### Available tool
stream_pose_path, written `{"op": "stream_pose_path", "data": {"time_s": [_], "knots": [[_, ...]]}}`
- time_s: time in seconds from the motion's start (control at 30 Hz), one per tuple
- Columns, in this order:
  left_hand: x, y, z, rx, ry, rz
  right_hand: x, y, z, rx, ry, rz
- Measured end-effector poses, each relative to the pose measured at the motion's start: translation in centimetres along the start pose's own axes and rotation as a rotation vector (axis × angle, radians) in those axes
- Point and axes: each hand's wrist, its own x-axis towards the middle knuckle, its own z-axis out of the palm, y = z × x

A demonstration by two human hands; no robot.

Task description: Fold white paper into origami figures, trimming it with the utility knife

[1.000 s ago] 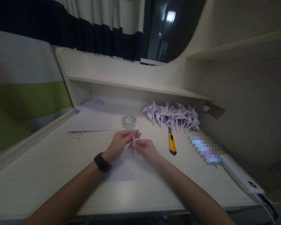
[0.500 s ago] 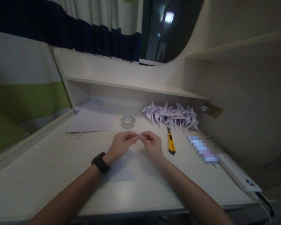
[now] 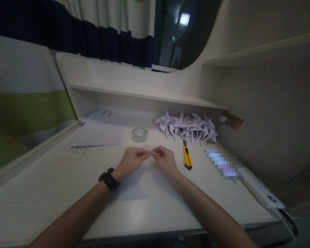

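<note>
A small, thin piece of paper (image 3: pixel 151 153) is being pinched between the fingertips of both hands, just above the bench (image 3: pixel 54 186); it is too small and dim to tell its shape. The left hand (image 3: pixel 131 161) is curling its fingers closed on one end, and the right hand (image 3: pixel 165 160) is closing on the other, the two hands touching at the fingertips. Under the wrists a flat sheet (image 3: pixel 130 191) is lying unfolded, so the piece in hand seems to be only partway made. Farther back, a pile of folded paper pinwheels (image 3: pixel 187 127) is sitting against the shelf, which suggests many are already finished. A tape roll (image 3: pixel 140 134) is resting just beyond the hands, a yellow utility knife (image 3: pixel 187 159) is lying near the right hand, and more blank sheets (image 3: pixel 99 132) are lying to the left.
</note>
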Motion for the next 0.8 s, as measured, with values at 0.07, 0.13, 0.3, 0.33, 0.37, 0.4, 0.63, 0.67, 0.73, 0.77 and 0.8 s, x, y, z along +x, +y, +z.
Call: {"op": "stream_pose_path", "data": {"time_s": [0.07, 0.13, 0.3, 0.33, 0.37, 0.4, 0.63, 0.67, 0.73, 0.77, 0.8], "knots": [[0.0, -0.2, 0.0, 0.019, -0.008, -0.006, 0.1, 0.2, 0.0, -0.026, -0.014, 0.011], [0.1, -0.4, 0.0, 0.029, -0.023, -0.008, 0.1, 0.5, 0.0, -0.049, -0.032, 0.018], [0.3, -0.7, -0.1, 0.008, -0.076, 0.003, 0.1, 0.8, 0.0, -0.087, -0.029, -0.015], [0.3, -0.7, -0.2, -0.001, -0.08, 0.007, 0.1, 0.8, 0.0, -0.082, -0.029, -0.024], [0.3, -0.7, -0.2, -0.004, -0.085, 0.009, 0.1, 0.8, 0.0, -0.072, -0.032, -0.032], [0.3, -0.7, -0.2, -0.002, -0.094, 0.011, 0.1, 0.9, 0.0, -0.058, -0.041, -0.041], [0.3, -1.1, 0.0, 0.021, -0.155, 0.052, -0.1, 1.1, 0.3, -0.14, -0.017, -0.055], [0.3, -1.0, 0.0, 0.029, -0.15, 0.06, -0.1, 1.1, 0.4, -0.135, -0.01, -0.047], [0.3, -0.9, -0.1, 0.062, -0.136, 0.069, 0.1, 1.1, 0.5, -0.104, 0.001, -0.023], [0.3, -0.9, -0.2, 0.082, -0.124, 0.067, 0.3, 1.1, 0.2, -0.087, 0.02, -0.007], [0.4, -1.0, -0.3, 0.103, -0.114, 0.065, 0.7, 1.1, -0.2, -0.077, 0.05, 0.007]]}}
